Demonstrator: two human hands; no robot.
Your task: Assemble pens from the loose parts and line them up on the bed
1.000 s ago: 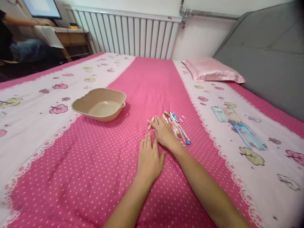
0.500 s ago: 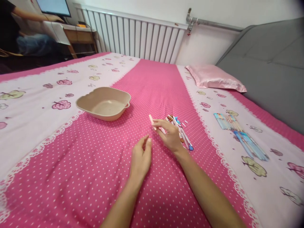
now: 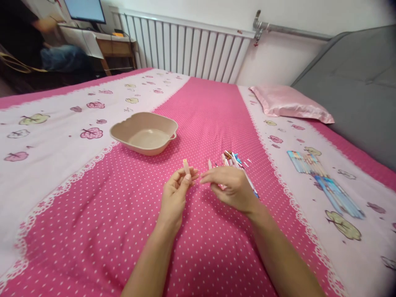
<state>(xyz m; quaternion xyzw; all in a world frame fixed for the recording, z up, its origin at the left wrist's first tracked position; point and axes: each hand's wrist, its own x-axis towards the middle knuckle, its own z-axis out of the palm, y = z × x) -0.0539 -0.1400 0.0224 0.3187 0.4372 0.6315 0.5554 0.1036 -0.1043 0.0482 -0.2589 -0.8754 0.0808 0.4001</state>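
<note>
Left hand (image 3: pixel 176 192) pinches a pale-pink stick (image 3: pixel 186 166); half-curled right hand (image 3: pixel 232 185), hold unclear, partly hides multicoloured slender sticks (image 3: pixel 228 155). Dotted pink bedspread (image 3: pixel 201 109) stretches toward a beige plastic basin (image 3: pixel 145 137).

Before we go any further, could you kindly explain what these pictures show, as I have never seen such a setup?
There is no machine here, only a person working with two bare hands. The view comes from one camera worn on that person's head, looking forward and down. The left hand holds a small pale piece upright. The right hand is raised beside it; another pale tip shows behind it, and I cannot tell whether that is held. On the pink bed cover lie a loose heap of thin sticks, a beige basin, two flat sets of slim sticks and a pink pillow. Another person is at the far left.
</note>
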